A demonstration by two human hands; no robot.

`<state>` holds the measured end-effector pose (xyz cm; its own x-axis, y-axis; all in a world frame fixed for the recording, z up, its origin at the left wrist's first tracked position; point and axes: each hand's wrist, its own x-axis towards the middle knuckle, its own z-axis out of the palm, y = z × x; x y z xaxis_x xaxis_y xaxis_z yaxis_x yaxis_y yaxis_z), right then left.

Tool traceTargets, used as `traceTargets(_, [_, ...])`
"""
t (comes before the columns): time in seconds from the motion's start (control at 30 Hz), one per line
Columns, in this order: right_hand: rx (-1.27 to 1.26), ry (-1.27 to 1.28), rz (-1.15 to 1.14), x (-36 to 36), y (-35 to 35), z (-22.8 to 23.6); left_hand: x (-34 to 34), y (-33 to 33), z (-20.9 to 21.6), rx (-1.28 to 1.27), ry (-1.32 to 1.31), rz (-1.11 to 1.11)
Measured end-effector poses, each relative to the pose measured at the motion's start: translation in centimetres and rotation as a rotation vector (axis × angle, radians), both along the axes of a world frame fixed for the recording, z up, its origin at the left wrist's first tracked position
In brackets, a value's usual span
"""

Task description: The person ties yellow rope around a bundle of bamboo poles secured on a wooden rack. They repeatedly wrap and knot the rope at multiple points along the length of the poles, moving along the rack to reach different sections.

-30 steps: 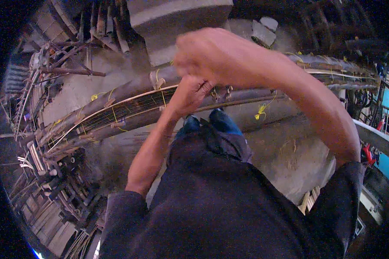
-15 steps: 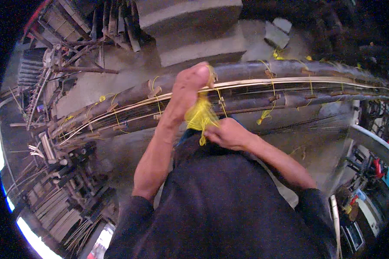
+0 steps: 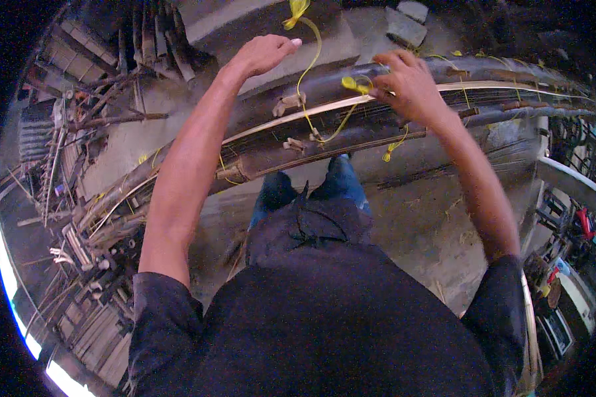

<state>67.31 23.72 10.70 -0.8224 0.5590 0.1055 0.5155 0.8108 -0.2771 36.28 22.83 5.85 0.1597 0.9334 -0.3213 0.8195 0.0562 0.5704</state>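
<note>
1. The left hand (image 3: 268, 54) is up in the air, fingers curled; how tightly, one cannot tell.
2. One yellow string bunch (image 3: 298, 11) is above that hand, apart from it. Its string goes down to the long dark poles (image 3: 261, 157).
3. The right hand (image 3: 409, 87) has bent fingers by another yellow bunch (image 3: 355, 85); one cannot tell if they pinch it.
4. A pale strip (image 3: 324, 110) runs between the poles.

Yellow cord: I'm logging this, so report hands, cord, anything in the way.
Left hand apart from upper yellow bundle. Right hand at lower yellow bundle, grip unclear. Yellow cord trails across dark pole. Wooden pegs close beside, possible snag.
</note>
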Motion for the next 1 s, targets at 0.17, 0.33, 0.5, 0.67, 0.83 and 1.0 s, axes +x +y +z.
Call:
traceTargets(0.17, [0.041,-0.046,-0.204,2.2,-2.3,5.4,-5.8,-7.5,4.4,0.172,-0.23,0.057])
traceTargets(0.33, [-0.176,-0.077,-0.305,5.3,-11.7,6.4,-13.9,-15.7,4.1,0.218,-0.345,0.327])
traceTargets(0.5, [0.343,-0.334,-0.313,-3.1,-5.0,5.3,-15.7,-18.0,7.5,0.298,-0.533,0.306])
traceTargets(0.67, [0.142,-0.389,-0.3,-0.4,-1.6,3.7,-16.6,-20.6,10.0,0.258,-0.475,0.308])
traceTargets(0.83, [-0.396,0.08,-0.318,-1.6,-17.1,4.9,-21.0,-26.8,9.9,0.308,-0.339,0.561])
traceTargets(1.0, [-1.621,0.482,-0.738,-18.3,-29.4,-2.7,-15.1,-24.2,9.9,0.422,-0.276,0.394])
